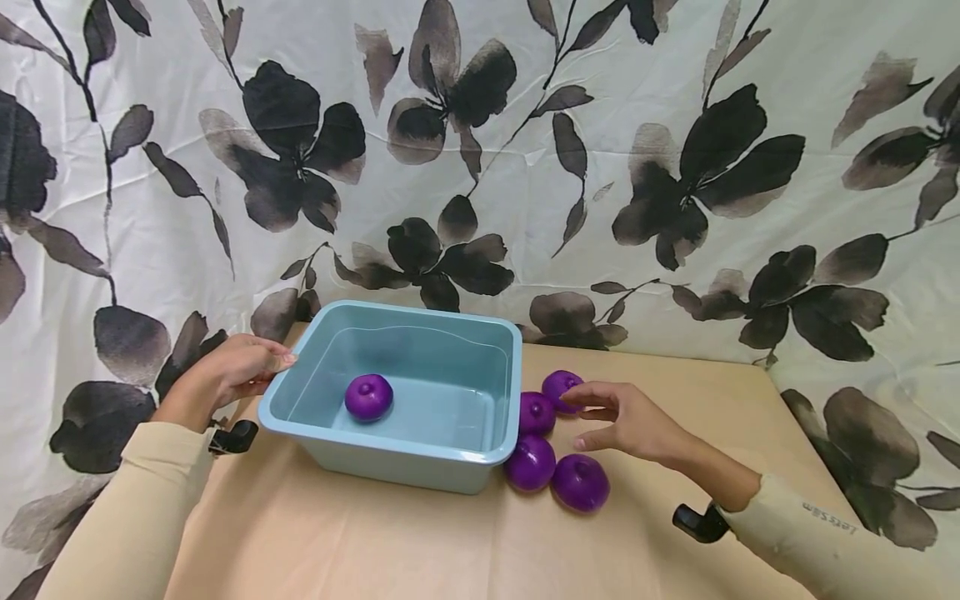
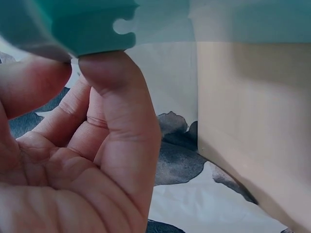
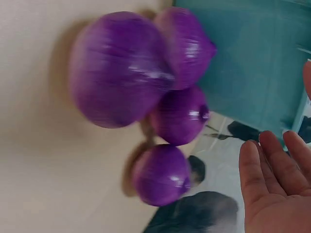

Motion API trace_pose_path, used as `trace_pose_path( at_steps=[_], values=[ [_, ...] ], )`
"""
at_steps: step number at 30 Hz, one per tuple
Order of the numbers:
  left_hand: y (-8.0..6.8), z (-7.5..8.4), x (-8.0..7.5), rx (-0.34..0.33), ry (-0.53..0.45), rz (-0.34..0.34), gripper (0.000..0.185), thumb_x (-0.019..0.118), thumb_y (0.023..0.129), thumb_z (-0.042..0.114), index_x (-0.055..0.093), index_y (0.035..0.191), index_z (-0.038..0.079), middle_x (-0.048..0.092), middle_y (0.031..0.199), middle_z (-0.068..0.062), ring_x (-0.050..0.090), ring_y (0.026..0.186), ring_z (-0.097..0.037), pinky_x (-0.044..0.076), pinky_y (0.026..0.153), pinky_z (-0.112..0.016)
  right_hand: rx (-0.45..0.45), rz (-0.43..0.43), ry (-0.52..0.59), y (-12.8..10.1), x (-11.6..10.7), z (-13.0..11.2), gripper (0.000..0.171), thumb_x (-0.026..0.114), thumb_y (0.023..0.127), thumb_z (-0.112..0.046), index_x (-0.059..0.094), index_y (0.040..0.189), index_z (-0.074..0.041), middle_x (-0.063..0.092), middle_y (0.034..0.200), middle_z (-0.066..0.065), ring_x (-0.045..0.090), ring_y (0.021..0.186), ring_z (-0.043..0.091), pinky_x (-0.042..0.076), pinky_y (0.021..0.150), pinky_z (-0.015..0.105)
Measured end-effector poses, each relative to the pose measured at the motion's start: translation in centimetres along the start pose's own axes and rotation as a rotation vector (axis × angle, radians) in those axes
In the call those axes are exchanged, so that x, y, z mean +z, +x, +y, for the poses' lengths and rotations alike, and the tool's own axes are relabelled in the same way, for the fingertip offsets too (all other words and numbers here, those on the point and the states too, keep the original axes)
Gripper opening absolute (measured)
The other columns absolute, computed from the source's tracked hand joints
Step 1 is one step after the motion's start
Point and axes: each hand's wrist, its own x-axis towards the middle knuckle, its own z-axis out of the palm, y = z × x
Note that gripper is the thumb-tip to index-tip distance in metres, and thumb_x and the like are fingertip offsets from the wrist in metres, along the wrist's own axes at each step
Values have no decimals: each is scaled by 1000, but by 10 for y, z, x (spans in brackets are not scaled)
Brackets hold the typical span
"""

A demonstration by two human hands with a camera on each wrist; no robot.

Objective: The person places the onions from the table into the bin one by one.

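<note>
White curtain [image 1: 525, 167] printed with dark flowers behind; tan bench [image 1: 375, 542] in front of it.

Pale blue plastic tub [image 1: 450, 454] left of centre on the bench, one purple onion [image 1: 368, 397] lying inside, toward its left half. Four more purple onions clustered just right of the tub: far one [image 1: 561, 388] under the fingertips, second [image 1: 536, 412] against the tub's right wall, third [image 1: 530, 462] near the tub's near right corner, fourth [image 1: 581, 482] nearest, touching the third.

Right hand [image 1: 626, 421] hovering over the cluster, fingers [image 3: 272, 160] straight and slightly spread, tips at or just above the far onion; contact not clear. Left hand [image 1: 228, 371] at the tub's far left corner, fingers [image 2: 119, 107] curled under the rim, pinching it with the thumb. Cream sleeves [image 1: 135, 508] on both arms, black camera mounts at the wrists.
</note>
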Motion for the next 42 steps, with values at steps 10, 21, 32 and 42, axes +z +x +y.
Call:
trace_pose_path(
  at_steps=[10,21,32,42],
  values=[
    [1,-1,4,2,-10,-9,44,63,104,18,54,138,-9,67,84,7,65,76,-6,59,72,-24,-45,8,-152,-27,27,51,71,92,78,-28,63,135,1,66,138,22,61,129,46,53,105,53],
    [6,2,6,4,-14,-5,44,62,104,17,54,139,-9,70,81,9,67,75,-5,60,71,-24,-9,44,-313,-47,55,74,89,99,64,-37,63,141,-9,67,143,8,62,132,36,53,108,48],
    [6,2,3,11,-22,-17,43,61,105,16,53,138,-11,69,83,9,67,76,-5,60,72,-24,37,59,-187,-45,55,78,88,100,65,-36,62,138,-4,68,137,14,69,120,40,60,97,40],
    [4,-2,-2,31,-11,-31,47,59,106,14,49,142,-13,69,85,9,67,79,-5,60,74,-25,47,60,-170,-33,33,41,85,101,61,-35,67,133,-6,72,129,14,73,111,36,63,87,34]
  ],
)
